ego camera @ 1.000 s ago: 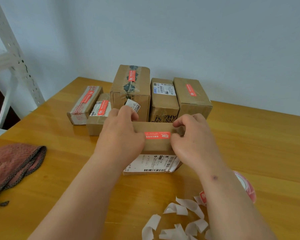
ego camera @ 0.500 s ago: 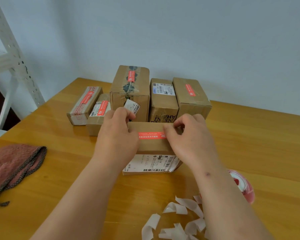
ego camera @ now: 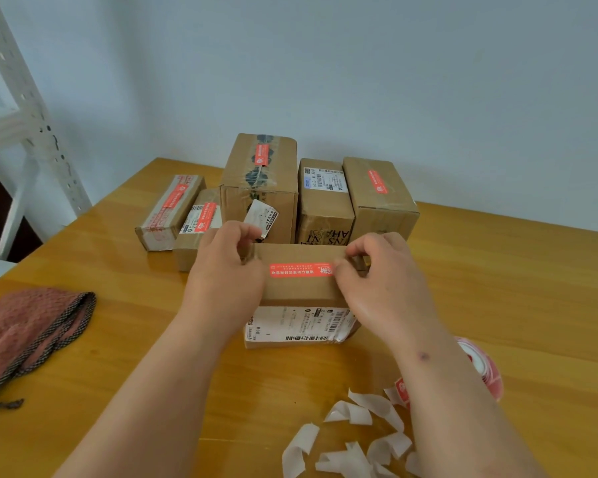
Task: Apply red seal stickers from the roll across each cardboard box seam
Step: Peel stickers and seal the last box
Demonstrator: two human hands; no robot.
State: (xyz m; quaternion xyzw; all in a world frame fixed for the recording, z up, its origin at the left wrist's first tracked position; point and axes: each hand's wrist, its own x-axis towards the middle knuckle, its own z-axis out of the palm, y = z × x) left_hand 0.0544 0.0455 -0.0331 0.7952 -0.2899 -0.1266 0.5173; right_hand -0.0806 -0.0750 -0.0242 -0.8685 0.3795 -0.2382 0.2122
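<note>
On the wooden table (ego camera: 497, 288), red sticker (ego camera: 301, 270) lies between left hand (ego camera: 227, 270) and right hand (ego camera: 377, 281).

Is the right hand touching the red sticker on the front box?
Touching. The head view shows the right hand with its fingertips covering the right end of the red sticker on the front box, with no gap between them.

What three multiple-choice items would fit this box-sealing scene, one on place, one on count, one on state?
1. The sticker roll lies: A in a drawer; B beside the paper scraps; C atop a box.
2. Back boxes behind the near box: A three; B five; C eight.
3. The left hand and right hand: A lie flat; B hold the roll; C grip the near box.
Answers: B, the roll sits right of the scraps; B, five stand in the row; C, both curl round its ends.
</note>
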